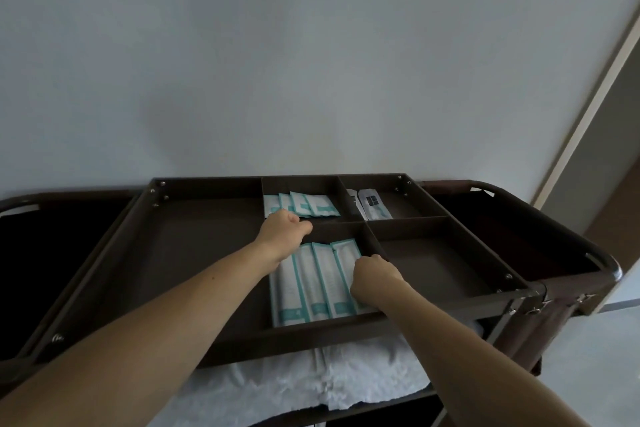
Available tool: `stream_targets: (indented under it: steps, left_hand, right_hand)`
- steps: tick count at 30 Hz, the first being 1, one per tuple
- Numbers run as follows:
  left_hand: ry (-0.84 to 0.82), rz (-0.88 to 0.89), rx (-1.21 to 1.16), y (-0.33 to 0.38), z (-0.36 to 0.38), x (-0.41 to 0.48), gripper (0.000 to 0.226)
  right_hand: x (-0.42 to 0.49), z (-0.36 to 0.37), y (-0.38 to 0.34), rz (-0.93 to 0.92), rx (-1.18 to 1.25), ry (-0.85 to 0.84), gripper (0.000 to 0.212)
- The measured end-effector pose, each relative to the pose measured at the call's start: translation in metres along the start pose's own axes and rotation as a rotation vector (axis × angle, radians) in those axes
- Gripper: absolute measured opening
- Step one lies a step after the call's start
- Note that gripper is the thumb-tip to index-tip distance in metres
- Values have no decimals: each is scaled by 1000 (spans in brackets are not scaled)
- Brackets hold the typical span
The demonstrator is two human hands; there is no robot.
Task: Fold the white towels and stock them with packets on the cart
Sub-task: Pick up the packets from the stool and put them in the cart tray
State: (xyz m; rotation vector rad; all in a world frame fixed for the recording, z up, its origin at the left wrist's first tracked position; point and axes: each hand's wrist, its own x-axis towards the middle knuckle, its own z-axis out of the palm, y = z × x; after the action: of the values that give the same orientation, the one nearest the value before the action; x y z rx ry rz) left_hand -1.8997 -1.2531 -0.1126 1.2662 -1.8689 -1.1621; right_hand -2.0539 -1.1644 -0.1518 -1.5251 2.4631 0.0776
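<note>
Left hand of mine sits with fingers curled at the divider between the small packets behind and the long packets in front; whether it grips anything I cannot tell. My right hand curls its fingers onto the rightmost of the long packets, beside the next divider. White towels lie on the cart shelf below.

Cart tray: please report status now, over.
Left hand curled over divider, grip unclear. Right hand curled on long packets, grip unclear. White towels below tray. No obstruction seen.
</note>
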Motion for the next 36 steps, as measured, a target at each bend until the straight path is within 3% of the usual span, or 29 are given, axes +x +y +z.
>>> stream_targets:
  steps: [7,11,14,17,24,36]
  left_hand:
    - [42,-6,61,4,5,-8,21]
    - [72,-38,126,4,4,-21,8]
    - [128,-78,193,-1,-8,-33,45]
    - [205,-113,276,-12,-29,-54,53]
    - [393,-179,459,-54,-111,-114,64]
    - [647,-445,337,-176,-331,-277,64]
  right_hand:
    - [0,6,5,-123,-97,-62,35]
    - [-1,-6,7,-185,-52,-39,34]
    - [-4,-19,-3,-313,-32,62,38]
    - [-12,-29,-27,-451,-50,90,44]
    - [-45,-22,-132,-703,-31,82,55]
    - [-180,22,-394,-1032,-50,62,55]
